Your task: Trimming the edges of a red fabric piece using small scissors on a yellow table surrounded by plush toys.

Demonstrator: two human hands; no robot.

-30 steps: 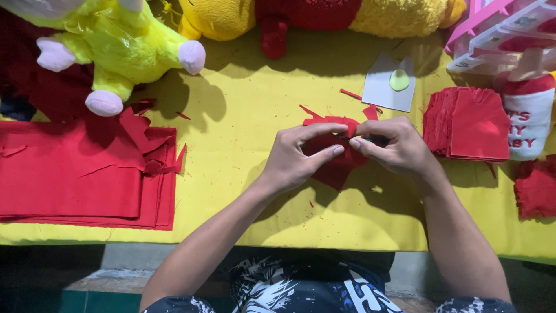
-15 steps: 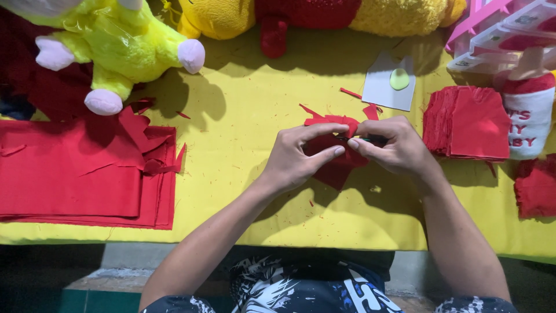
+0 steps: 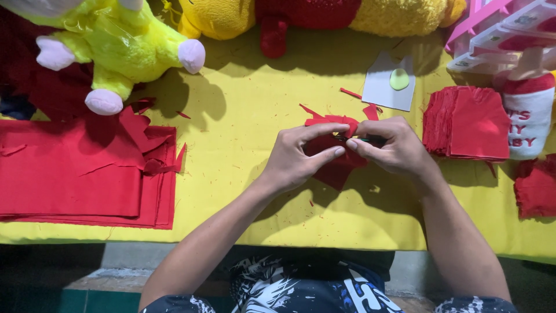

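Head view, single entry.

Left hand [image 3: 298, 157]: fingers pinched on the upper edge of a small red felt piece [image 3: 331, 152], thumb under, forefinger stretched along the top.

Right hand [image 3: 394, 148]: fingers pressed together on the same piece from the other side; a thin dark object, possibly a needle, shows between the fingertips, too small to tell for sure.

Felt piece: held just above the yellow worktop [image 3: 255, 116], near its middle, between both hands.

Handling note, as a judgement: the work looks like fine pinching or stitching. It goes best with the two grips close together, the felt kept taut and flat, and small moves so the edge does not slip.

Surroundings: stack of red sheets [image 3: 81, 174] at left; stack of cut red pieces [image 3: 469, 122] at right; grey card [image 3: 385, 87] with a pale green disc [image 3: 399, 79] beyond the hands; yellow-green plush toy [image 3: 116, 46] at upper left; red scraps [image 3: 350, 93] scattered near the hands.
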